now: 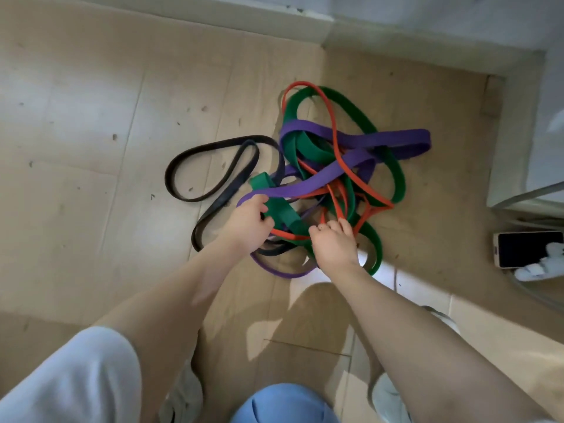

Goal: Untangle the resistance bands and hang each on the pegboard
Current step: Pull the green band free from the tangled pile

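2 hands dig into a knot of stretchy bands on the floor.

The left hand (248, 222) curls around the green band (276, 206). The right hand (334, 244) pinches the red band (335, 141) in the pile. The purple band (360, 138) loops through them. The black band (210, 169) lies left of the pile, and a phone (528, 248) lies far right.

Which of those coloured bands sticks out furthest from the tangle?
The black band. Its loops lie spread on the floor to the left of the heap, while the green, purple and red ones are knotted together.
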The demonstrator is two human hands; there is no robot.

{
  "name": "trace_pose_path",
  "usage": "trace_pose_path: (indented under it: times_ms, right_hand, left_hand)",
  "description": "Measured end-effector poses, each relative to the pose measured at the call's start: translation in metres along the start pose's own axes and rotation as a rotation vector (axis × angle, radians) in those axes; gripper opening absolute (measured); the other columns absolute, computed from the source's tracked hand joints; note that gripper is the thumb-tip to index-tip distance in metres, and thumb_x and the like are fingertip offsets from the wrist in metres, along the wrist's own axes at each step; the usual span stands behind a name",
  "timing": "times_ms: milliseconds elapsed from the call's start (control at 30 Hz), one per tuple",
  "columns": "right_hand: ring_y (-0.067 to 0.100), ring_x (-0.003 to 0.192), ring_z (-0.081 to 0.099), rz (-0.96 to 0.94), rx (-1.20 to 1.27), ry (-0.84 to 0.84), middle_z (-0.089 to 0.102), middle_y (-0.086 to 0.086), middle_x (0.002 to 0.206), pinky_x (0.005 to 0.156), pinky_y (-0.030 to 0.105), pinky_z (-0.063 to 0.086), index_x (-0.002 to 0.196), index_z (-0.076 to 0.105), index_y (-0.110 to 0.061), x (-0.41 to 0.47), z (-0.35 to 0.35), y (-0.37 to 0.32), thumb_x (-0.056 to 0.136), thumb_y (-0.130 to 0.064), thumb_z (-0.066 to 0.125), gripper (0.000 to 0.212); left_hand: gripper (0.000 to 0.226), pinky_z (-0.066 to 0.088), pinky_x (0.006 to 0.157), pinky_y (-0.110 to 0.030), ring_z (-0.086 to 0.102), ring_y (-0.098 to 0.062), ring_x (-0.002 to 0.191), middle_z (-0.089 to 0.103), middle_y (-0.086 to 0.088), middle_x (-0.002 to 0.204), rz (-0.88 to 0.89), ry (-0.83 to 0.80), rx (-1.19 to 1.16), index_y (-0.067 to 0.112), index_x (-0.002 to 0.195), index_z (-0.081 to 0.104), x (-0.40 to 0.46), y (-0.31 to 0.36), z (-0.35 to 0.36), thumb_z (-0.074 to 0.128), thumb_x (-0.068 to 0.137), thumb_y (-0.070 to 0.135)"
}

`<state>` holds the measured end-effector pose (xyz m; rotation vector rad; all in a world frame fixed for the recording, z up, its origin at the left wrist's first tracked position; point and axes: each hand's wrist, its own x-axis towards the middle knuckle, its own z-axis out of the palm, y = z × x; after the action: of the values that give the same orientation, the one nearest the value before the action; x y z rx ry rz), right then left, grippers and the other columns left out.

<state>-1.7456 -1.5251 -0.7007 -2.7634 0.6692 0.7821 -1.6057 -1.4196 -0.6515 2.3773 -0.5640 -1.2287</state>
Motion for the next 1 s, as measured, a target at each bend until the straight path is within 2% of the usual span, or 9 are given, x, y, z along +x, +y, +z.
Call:
trace_pose_path:
  times_ms: [100, 233, 400, 500, 633, 733, 833, 933, 1000]
  right_hand:
    - [0.027, 0.108, 0.052, -0.021, 0.092, 0.028, 0.063, 0.003, 0.106, 0.11, 0.035, 0.022, 0.108, 0.06, -0.016, -0.001, -0.002, 0.007, 0.09, -0.009, 0.045, 0.024]
    - [0.019, 0.083, 0.058, 0.163, 1.006, 0.113, 0.064, -0.003, 0.082, 0.085, 0.039, 0.047, 0.084, 0.063, -0.018, -0.004, -0.041, 0.005, 0.088, -0.016, 0.061, 0.004]
    - [0.016, 0.08, 0.056, 0.094, 1.391, 0.329, 0.06, 0.009, 0.085, 0.077, 0.029, 0.047, 0.089, 0.059, -0.005, -0.043, -0.13, -0.001, 0.091, -0.01, 0.056, 0.006]
    - [0.015, 0.079, 0.061, 0.01, 1.442, 0.412, 0.065, 0.007, 0.087, 0.079, 0.028, 0.051, 0.085, 0.062, -0.014, -0.084, -0.176, -0.001, 0.09, -0.009, 0.058, 0.008]
    - [0.01, 0.074, 0.064, -0.153, 1.376, 0.515, 0.068, 0.003, 0.081, 0.076, 0.027, 0.054, 0.079, 0.067, -0.02, -0.139, -0.228, -0.008, 0.085, -0.005, 0.064, 0.017]
    - [0.021, 0.081, 0.066, -0.227, 1.331, 0.6, 0.068, 0.007, 0.087, 0.072, 0.032, 0.056, 0.071, 0.07, -0.029, -0.176, -0.259, -0.021, 0.081, -0.008, 0.069, 0.023]
    - [0.025, 0.079, 0.063, -0.237, 1.374, 0.693, 0.066, 0.013, 0.09, 0.065, 0.033, 0.055, 0.074, 0.065, -0.024, -0.206, -0.282, -0.031, 0.079, -0.009, 0.071, 0.017]
    - [0.012, 0.072, 0.058, -0.304, 1.296, 0.835, 0.061, 0.007, 0.083, 0.065, 0.028, 0.05, 0.074, 0.059, -0.025, -0.232, -0.304, -0.04, 0.079, -0.011, 0.071, 0.02]
    - [0.004, 0.074, 0.054, -0.346, 1.192, 0.965, 0.058, 0.001, 0.086, 0.068, 0.012, 0.043, 0.074, 0.058, -0.028, -0.25, -0.319, -0.046, 0.08, -0.014, 0.071, 0.02]
  left_hand:
    - [0.046, 0.04, 0.09, -0.024, 0.053, -0.022, 0.115, 0.054, -0.007, 0.131, 0.053, 0.022, 0.012, 0.011, 0.136, 0.041, 0.01, 0.005, -0.008, 0.047, 0.091, 0.012]
    - [0.036, 0.037, 0.09, -0.019, 0.056, -0.022, 0.113, 0.06, -0.008, 0.124, 0.195, 0.077, 0.013, 0.009, 0.125, 0.055, 0.01, 0.026, -0.026, 0.047, 0.089, 0.009]
    - [0.03, 0.042, 0.098, -0.028, 0.059, -0.017, 0.107, 0.064, 0.0, 0.108, 0.337, 0.051, -0.16, 0.02, 0.121, 0.059, -0.029, 0.055, -0.048, 0.043, 0.096, 0.027]
    - [0.035, 0.042, 0.103, -0.034, 0.057, -0.01, 0.113, 0.062, 0.006, 0.119, 0.479, 0.017, -0.384, 0.03, 0.124, 0.055, -0.082, 0.079, -0.059, 0.05, 0.091, 0.039]
    - [0.04, 0.036, 0.099, -0.015, 0.045, 0.001, 0.117, 0.048, 0.011, 0.125, 0.673, 0.166, -0.391, 0.032, 0.118, 0.049, -0.138, 0.092, -0.066, 0.067, 0.081, 0.027]
    - [0.036, 0.046, 0.091, -0.021, 0.06, -0.004, 0.106, 0.062, 0.008, 0.112, 0.774, 0.232, -0.654, 0.026, 0.11, 0.053, -0.184, 0.106, -0.07, 0.069, 0.082, 0.011]
    - [0.027, 0.052, 0.084, -0.025, 0.065, -0.009, 0.096, 0.068, 0.004, 0.103, 0.822, 0.31, -0.836, 0.02, 0.107, 0.058, -0.225, 0.126, -0.074, 0.059, 0.087, 0.002]
    - [0.022, 0.055, 0.081, -0.029, 0.068, -0.013, 0.09, 0.071, 0.002, 0.094, 0.865, 0.384, -0.922, 0.016, 0.106, 0.06, -0.262, 0.148, -0.083, 0.053, 0.091, 0.002]
    - [0.021, 0.056, 0.081, -0.03, 0.068, -0.014, 0.087, 0.071, 0.002, 0.088, 0.885, 0.426, -0.928, 0.02, 0.1, 0.062, -0.283, 0.163, -0.091, 0.052, 0.093, 0.004]
